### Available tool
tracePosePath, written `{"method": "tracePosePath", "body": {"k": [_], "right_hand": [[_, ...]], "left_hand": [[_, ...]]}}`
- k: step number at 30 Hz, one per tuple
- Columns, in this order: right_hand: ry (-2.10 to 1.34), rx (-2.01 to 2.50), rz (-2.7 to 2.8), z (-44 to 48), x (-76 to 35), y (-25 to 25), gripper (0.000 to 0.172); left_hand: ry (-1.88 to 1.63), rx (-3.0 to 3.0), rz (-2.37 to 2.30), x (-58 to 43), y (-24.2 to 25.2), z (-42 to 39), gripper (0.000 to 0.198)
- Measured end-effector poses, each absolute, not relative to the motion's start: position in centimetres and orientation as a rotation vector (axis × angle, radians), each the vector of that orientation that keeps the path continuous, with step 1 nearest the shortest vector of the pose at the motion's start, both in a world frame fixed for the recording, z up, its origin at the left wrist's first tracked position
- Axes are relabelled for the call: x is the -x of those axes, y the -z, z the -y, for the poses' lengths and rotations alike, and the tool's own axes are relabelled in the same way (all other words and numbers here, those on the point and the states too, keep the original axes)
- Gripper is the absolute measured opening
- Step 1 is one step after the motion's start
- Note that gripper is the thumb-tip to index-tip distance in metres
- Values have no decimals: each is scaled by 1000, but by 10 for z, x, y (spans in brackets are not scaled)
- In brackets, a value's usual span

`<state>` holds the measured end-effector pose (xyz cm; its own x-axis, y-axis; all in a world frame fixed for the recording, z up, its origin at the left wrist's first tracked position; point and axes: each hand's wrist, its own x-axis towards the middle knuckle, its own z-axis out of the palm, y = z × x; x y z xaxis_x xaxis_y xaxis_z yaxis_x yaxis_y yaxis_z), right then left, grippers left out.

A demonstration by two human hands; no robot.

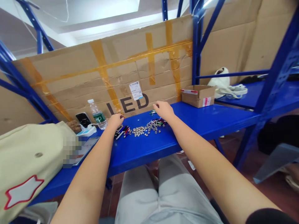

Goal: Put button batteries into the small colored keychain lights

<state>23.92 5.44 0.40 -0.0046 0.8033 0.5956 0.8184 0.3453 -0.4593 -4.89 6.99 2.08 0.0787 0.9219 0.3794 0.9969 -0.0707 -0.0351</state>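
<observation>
Both my arms reach forward over a blue steel shelf (149,146). My left hand (116,120) rests just above a small bundle of dark, red and silver pen-like tubes (122,131), with its fingers curled down and hiding whatever is under them. My right hand (164,111) hovers at the far edge of a tangle of coloured metal clips (157,123). Some small green pieces (152,112) lie just left of its fingertips. Between my hands lies a scattered heap of small silver metal pieces (141,131).
A taped cardboard sheet (102,71) printed "LED" stands behind the shelf. A water bottle (97,115), a phone (83,119) and a power strip (86,130) are at left, beside a beige bag (30,158). A cardboard box (198,95) sits at right. My knees (161,193) are below.
</observation>
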Motion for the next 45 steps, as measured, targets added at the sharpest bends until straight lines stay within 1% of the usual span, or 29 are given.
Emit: {"method": "tracePosePath", "body": {"k": [3, 8, 12, 16, 19, 22, 24, 27, 28, 30, 31, 32, 33, 35, 37, 39, 41, 43, 45], "right_hand": [[11, 1427, 1513, -62, -272, 3, 30], [-85, 1289, 1345, -64, -282, 9, 28], [-135, 1225, 1339, -64, -274, 8, 28], [-206, 1213, 1309, -64, -276, 6, 29], [-221, 1246, 1323, -64, -280, 5, 28], [-187, 1283, 1430, -61, -277, 7, 21], [-145, 1232, 1573, -58, -268, 9, 19], [-102, 1066, 1810, -50, -246, 12, 34], [-95, 1014, 1876, -47, -237, 13, 33], [-75, 931, 1985, -39, -221, 11, 20], [-65, 902, 2029, -35, -213, 9, 16], [-67, 878, 2069, -32, -206, 7, 17], [-88, 855, 2104, -29, -199, 5, 19], [-227, 818, 2153, -27, -186, 0, 22], [-496, 814, 2157, -29, -174, -4, 23], [-797, 831, 2090, -33, -165, -7, 24], [-1029, 821, 1978, -36, -159, -8, 26], [-1133, 802, 1881, -37, -156, -7, 28], [-1118, 830, 1825, -36, -156, -3, 25]], "left_hand": [[157, 2210, 1815, 3, -18, -100, 28], [124, 2343, 1685, -89, -2, -147, 30], [107, 2429, 1610, -132, 8, -170, 34], [117, 2472, 1610, -143, 8, -177, 17], [215, 2498, 1608, -139, -2, -172, 13], [383, 2520, 1616, -127, -18, -155, 21], [528, 2565, 1664, -115, -29, -134, 34], [1321, 2765, 1892, -94, -39, -92, 52], [1508, 2765, 1924, -86, -41, -77, 55], [1773, 2730, 1987, -68, -41, -49, 54], [1853, 2710, 1998, -59, -40, -37, 53], [1879, 2699, 2000, -49, -38, -26, 52], [1856, 2701, 1996, -39, -36, -18, 50], [1682, 2717, 1967, -19, -30, -7, 40], [1494, 2717, 1818, 0, -23, -2, 31], [1386, 2671, 1593, 15, -16, -2, 28], [1318, 2633, 1433, 24, -9, -3, 26], [1260, 2660, 1395, 26, -4, -5, 22], [1286, 2727, 1429, 22, 0, -7, 19]]}}
